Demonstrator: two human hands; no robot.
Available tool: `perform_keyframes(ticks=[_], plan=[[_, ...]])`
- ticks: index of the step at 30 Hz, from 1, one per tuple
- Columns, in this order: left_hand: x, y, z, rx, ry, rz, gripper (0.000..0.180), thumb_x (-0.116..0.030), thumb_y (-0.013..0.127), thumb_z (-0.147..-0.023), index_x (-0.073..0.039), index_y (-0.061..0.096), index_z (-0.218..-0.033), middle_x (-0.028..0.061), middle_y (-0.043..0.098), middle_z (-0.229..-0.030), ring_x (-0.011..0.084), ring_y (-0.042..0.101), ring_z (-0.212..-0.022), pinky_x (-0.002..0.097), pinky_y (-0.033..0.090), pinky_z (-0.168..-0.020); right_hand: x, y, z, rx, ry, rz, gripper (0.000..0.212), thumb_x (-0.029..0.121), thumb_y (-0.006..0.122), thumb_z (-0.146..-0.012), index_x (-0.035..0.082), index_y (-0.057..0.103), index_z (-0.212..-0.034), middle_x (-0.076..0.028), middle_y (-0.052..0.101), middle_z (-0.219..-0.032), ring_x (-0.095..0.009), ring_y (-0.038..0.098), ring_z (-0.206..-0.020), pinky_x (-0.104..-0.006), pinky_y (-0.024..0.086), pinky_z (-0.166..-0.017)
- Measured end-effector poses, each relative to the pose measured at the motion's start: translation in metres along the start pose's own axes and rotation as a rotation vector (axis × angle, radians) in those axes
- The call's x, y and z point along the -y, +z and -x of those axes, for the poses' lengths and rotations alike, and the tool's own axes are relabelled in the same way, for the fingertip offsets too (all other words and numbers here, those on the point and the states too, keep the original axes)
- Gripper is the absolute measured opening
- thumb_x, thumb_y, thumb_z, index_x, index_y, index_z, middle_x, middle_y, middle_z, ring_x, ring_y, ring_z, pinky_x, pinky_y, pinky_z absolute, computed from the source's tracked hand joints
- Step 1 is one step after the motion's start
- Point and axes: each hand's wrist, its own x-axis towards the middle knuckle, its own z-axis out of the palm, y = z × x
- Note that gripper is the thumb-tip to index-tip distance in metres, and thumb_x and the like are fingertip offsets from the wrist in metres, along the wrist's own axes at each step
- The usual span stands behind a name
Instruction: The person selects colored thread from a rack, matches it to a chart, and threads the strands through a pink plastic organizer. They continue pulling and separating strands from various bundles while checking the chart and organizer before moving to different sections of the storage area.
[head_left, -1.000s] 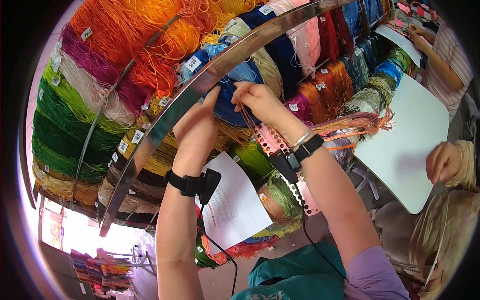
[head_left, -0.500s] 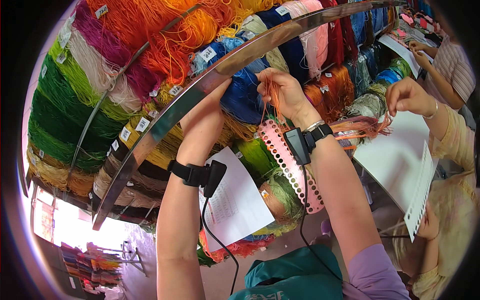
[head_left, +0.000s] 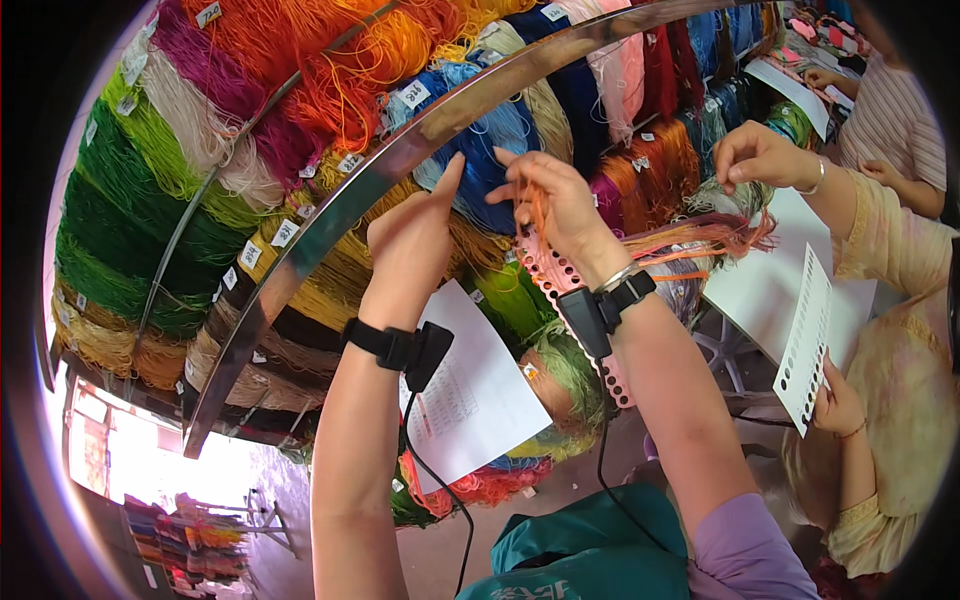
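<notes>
My right hand (head_left: 562,205) is before the blue thread skeins (head_left: 487,150), index finger stretched toward them. Orange thread (head_left: 541,207) runs between its bent fingers. Just below hangs a pink card with punched holes (head_left: 543,278), partly behind my wrist; orange and mauve thread bundles (head_left: 700,240) trail to the right. My left hand (head_left: 418,225) stands left of the blue skeins, thumb pointing up; its other fingers are hidden. Between my forearms hangs a printed white sheet (head_left: 480,390); what supports it is not visible.
A curved metal rail (head_left: 400,160) arches across the skein rack. Skeins of green (head_left: 110,230), orange and other colours fill it. At right, a co-worker's hand (head_left: 765,160) is raised; the other holds a white punched card (head_left: 805,345) by a white table (head_left: 745,285). Another person stands behind.
My left hand has drawn down from the blue skeins. My right fingers have spread from their pinch, with orange thread still among them. The co-worker's raised hand and white card have moved left.
</notes>
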Motion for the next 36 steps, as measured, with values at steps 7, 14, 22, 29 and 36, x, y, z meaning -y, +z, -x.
perform_keyframes(ticks=[7, 14, 22, 29, 36], plan=[[0.001, -0.001, 0.013, -0.086, 0.088, 0.135, 0.072, 0.003, 0.049, -0.077, -0.024, 0.037, -0.142, 0.0141, 0.063, -0.074, 0.0320, 0.063, -0.067, 0.0428, 0.047, -0.057, -0.002, 0.015, 0.021, -0.018, -0.099, 0.099, 0.019, 0.019, 0.050, -0.094, 0.002, 0.059, -0.091, -0.012, 0.041, -0.140, -0.021, 0.068, -0.088, -0.0199, 0.044, -0.046], [-0.004, -0.011, 0.020, 0.004, 0.036, 0.098, 0.065, 0.001, 0.047, -0.082, -0.023, 0.038, -0.141, 0.0160, 0.062, -0.071, 0.0315, 0.062, -0.065, 0.0413, 0.047, -0.057, -0.011, 0.030, 0.041, -0.114, -0.123, 0.244, 0.023, 0.019, 0.049, -0.094, -0.001, 0.060, -0.092, -0.016, 0.041, -0.140, -0.015, 0.067, -0.085, -0.0181, 0.042, -0.045], [-0.004, -0.033, 0.110, 0.404, -0.278, 1.532, 0.027, -0.015, 0.047, -0.098, -0.002, 0.058, -0.119, -0.0042, 0.045, -0.063, 0.0059, 0.044, -0.052, 0.0204, 0.038, -0.050, 0.022, 0.072, 0.163, -0.121, -0.012, 0.367, 0.039, 0.018, 0.043, -0.099, -0.002, 0.045, -0.132, -0.001, 0.059, -0.095, -0.010, 0.061, -0.091, -0.0170, 0.043, -0.056], [-0.017, -0.058, 0.155, 0.542, -0.298, 1.945, 0.028, -0.017, 0.048, -0.098, 0.001, 0.057, -0.117, -0.0031, 0.044, -0.064, 0.0073, 0.043, -0.054, 0.0203, 0.037, -0.052, 0.055, 0.090, 0.232, -0.224, -0.048, 0.454, 0.035, 0.020, 0.043, -0.099, -0.001, 0.053, -0.124, -0.007, 0.065, -0.104, -0.005, 0.059, -0.081, -0.0159, 0.045, -0.061], [-0.033, -0.054, 0.130, 0.268, -0.091, 1.428, 0.045, -0.012, 0.048, -0.095, -0.006, 0.040, -0.140, 0.0004, 0.046, -0.062, 0.0095, 0.047, -0.052, 0.0232, 0.042, -0.052, 0.075, 0.110, 0.280, -0.212, -0.022, 0.455, 0.029, 0.017, 0.044, -0.098, -0.003, 0.056, -0.114, -0.012, 0.058, -0.121, -0.011, 0.061, -0.090, -0.0186, 0.050, -0.061]])
